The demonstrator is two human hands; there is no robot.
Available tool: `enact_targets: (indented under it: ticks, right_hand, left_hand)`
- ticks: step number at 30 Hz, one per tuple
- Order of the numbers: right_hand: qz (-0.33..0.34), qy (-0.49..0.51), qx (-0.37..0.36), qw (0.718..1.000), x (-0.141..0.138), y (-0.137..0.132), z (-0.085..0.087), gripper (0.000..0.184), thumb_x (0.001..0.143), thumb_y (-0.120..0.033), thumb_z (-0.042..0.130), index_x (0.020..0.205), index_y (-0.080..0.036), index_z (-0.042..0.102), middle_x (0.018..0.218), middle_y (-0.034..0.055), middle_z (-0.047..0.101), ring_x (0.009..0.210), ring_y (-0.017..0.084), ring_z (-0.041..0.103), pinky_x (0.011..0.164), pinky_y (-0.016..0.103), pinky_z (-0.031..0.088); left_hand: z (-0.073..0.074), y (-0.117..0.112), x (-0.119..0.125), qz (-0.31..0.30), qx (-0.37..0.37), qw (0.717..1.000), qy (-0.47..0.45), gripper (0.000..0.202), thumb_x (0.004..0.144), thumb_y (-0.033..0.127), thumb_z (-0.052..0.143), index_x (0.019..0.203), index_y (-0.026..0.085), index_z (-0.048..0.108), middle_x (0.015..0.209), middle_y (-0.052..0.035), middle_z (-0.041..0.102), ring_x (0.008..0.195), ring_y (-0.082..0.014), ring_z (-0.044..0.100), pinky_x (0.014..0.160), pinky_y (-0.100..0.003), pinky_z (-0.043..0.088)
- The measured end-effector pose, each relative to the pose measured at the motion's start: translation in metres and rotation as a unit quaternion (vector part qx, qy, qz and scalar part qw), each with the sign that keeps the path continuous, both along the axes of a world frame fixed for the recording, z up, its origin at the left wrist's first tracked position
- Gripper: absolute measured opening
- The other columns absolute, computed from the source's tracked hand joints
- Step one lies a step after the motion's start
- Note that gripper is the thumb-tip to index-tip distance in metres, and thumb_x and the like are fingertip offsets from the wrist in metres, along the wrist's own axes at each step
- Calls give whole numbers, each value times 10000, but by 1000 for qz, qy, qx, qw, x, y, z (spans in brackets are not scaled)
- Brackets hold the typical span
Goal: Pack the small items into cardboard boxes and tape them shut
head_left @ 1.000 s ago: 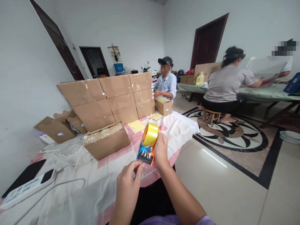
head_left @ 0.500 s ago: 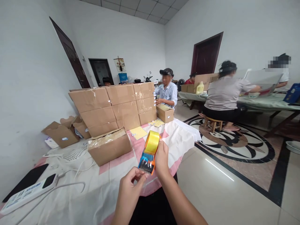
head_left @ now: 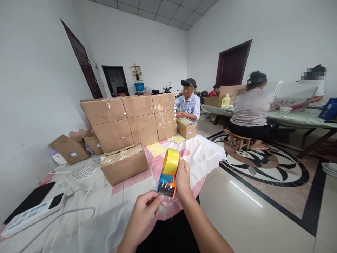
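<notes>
My right hand (head_left: 183, 175) is wrapped round the side of a blue and orange tape dispenser (head_left: 166, 184), held above the front of the table. A roll of yellowish packing tape (head_left: 172, 162) sits in its upper part. My left hand (head_left: 147, 207) is closed in a pinch just below the dispenser's cutter end, on what looks like the clear loose end of the tape. Left of the dispenser, a cardboard box (head_left: 125, 170) with shiny tape along its top lies on the tablecloth.
Stacked cardboard boxes (head_left: 142, 128) wall off the table's far side. Yellow sheets (head_left: 157, 150) lie before them. At left are opened boxes (head_left: 72, 151), a white perforated device (head_left: 85, 171), a power strip (head_left: 34, 214) and cables. A co-worker (head_left: 190, 102) sits behind; others work at right.
My left hand has shifted slightly left and down from the dispenser's cutter end. My right hand keeps hold of the dispenser. The view has turned a little.
</notes>
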State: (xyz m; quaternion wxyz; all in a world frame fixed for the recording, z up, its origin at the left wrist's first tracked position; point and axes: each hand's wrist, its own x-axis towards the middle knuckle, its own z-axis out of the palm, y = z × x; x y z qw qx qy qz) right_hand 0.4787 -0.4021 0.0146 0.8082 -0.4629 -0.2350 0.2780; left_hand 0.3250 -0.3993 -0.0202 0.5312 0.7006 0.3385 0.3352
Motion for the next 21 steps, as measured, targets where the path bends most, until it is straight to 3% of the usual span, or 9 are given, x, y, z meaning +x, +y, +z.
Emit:
enact_targets:
  ticks: [7,13,21]
  right_hand:
    - [-2,-20,-7,1000,2,4,-9,424,902,-625,524,760,-226,542,655,-22,527,577,162,479,536,291,414]
    - [-23,-34,-29,999,9,6,-19,475,870,-670,538,707,-224,524,594,-33,489,537,151,436,508,289,369]
    - [-5,-39,-41,998,9,16,-32,511,881,-702,492,736,-215,550,573,-40,484,522,148,422,506,284,346]
  left_hand:
    - [-11,13,0,4,7,1000,17,423,834,542,627,697,159,745,703,-60,721,490,-119,464,527,-256,378]
    - [-22,20,5,-53,-15,998,15,420,818,536,646,718,143,754,724,-79,741,460,-106,455,497,-252,381]
    - [-28,28,4,-43,-30,998,18,427,791,544,669,677,142,754,688,-80,726,471,-111,469,476,-241,377]
